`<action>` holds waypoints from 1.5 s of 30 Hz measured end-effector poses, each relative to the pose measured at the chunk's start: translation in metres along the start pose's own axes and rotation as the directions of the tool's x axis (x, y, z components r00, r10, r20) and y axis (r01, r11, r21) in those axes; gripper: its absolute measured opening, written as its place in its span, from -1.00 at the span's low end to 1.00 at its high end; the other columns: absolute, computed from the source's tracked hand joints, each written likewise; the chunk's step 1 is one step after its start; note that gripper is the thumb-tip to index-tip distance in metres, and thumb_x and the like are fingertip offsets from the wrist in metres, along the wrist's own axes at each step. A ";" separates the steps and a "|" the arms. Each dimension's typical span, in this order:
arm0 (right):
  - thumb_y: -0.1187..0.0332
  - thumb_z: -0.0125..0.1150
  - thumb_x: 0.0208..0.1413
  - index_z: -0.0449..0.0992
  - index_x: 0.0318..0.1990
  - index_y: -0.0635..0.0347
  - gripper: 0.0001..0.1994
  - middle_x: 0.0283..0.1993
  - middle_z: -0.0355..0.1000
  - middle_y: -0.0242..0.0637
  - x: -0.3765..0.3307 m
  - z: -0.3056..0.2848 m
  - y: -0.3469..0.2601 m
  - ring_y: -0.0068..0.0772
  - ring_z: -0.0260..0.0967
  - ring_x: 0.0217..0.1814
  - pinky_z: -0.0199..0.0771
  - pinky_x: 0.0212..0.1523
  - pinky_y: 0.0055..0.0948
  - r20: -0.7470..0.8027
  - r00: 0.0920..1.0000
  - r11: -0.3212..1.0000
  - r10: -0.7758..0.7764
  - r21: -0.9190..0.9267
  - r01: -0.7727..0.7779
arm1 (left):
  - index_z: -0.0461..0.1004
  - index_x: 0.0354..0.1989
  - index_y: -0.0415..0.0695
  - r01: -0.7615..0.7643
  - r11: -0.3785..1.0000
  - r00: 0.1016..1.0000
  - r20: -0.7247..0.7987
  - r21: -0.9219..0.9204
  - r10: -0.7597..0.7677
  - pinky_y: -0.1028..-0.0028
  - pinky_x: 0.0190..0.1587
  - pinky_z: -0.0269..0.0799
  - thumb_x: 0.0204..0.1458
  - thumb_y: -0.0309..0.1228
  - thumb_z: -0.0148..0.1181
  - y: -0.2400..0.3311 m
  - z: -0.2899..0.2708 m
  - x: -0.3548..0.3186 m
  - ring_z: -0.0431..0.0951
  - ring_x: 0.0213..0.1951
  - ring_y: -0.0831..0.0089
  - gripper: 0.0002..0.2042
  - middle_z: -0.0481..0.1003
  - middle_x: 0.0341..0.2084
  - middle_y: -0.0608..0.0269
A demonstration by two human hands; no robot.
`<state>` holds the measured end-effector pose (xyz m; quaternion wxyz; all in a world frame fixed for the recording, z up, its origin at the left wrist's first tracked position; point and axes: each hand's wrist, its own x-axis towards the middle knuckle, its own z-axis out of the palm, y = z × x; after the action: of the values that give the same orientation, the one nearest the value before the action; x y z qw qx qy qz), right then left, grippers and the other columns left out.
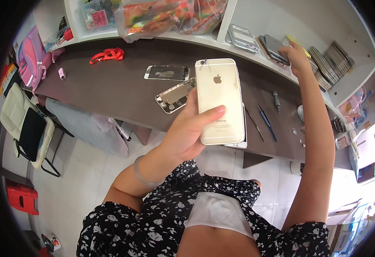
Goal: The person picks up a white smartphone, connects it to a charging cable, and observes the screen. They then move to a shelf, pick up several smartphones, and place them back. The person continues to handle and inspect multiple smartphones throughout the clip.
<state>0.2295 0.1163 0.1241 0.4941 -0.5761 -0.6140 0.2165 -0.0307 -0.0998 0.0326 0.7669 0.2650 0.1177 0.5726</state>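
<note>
My left hand (190,130) is closed around a gold-backed smartphone (220,100), thumb across its back. The white edge of another smartphone (239,145) shows beneath it in the same grip. Reaching up to the shelf, my right hand (298,60) has its fingers on the end of a dark grey smartphone (276,47), which lies among a row of phones. On the desk behind my left hand lie an opened phone housing (173,97) with its inner parts bare and a detached phone screen (166,73) with a white border.
Blue tweezers (267,123), a thin pointed tool (254,124) and a small screwdriver (276,102) lie on the dark desk (123,92). The white shelf also holds silver phones (242,37), a long row of stacked phones (331,64) and plastic bags (153,19). A red strap (107,55) lies far left.
</note>
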 end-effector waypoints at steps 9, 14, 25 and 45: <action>0.28 0.45 -0.29 0.12 0.06 0.28 -0.25 -0.40 0.24 -0.37 -0.214 0.024 -0.050 -0.71 0.14 -0.60 0.19 -0.59 -0.72 0.511 0.843 0.984 -0.168 0.030 0.178 | -0.13 0.17 -0.17 -0.141 0.971 0.989 -0.013 0.193 0.146 0.36 0.00 0.33 -0.08 -0.53 0.18 -0.028 -0.008 0.009 0.28 0.04 0.41 -0.32 0.23 -0.02 0.12; 0.44 0.23 -0.04 0.12 0.03 0.36 -0.49 -0.51 0.32 -0.41 -0.227 0.014 -0.025 -0.73 0.28 -0.52 0.25 -0.56 -0.75 0.529 0.848 0.880 0.042 0.382 -0.282 | -0.19 0.22 -0.16 -0.065 0.989 0.997 -0.027 0.133 0.069 0.37 0.01 0.32 -0.02 -0.49 0.12 -0.039 0.000 0.005 0.26 0.06 0.41 -0.31 0.21 0.00 0.10; 0.43 0.08 0.04 0.09 0.11 0.48 -0.49 -0.11 0.39 -0.03 -0.248 0.000 -0.004 -0.38 0.41 -0.12 0.45 -0.14 -0.49 0.336 0.940 0.570 0.051 0.763 -0.304 | -0.40 0.24 0.31 0.308 0.939 0.942 0.189 -0.153 -0.278 -0.23 -0.19 0.36 0.16 -0.35 -0.22 -0.040 0.005 -0.008 0.22 0.11 0.09 -0.41 -0.02 0.16 0.15; 0.54 0.08 0.03 0.04 0.15 0.34 -0.48 0.12 0.17 -0.19 -0.285 0.022 0.006 -0.43 0.12 0.17 0.14 0.15 -0.43 0.302 0.950 0.562 0.078 0.774 -0.292 | -0.10 0.20 -0.22 -0.296 0.892 0.955 0.131 0.342 0.267 0.51 0.05 0.20 0.05 -0.50 0.03 -0.070 0.013 0.007 0.24 0.03 0.51 -0.43 0.23 0.00 0.17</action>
<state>0.1702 -0.1388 0.0084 0.6006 -0.3191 -0.4362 0.5893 0.0349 -0.1107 0.0063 0.6188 0.4373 0.1493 0.6352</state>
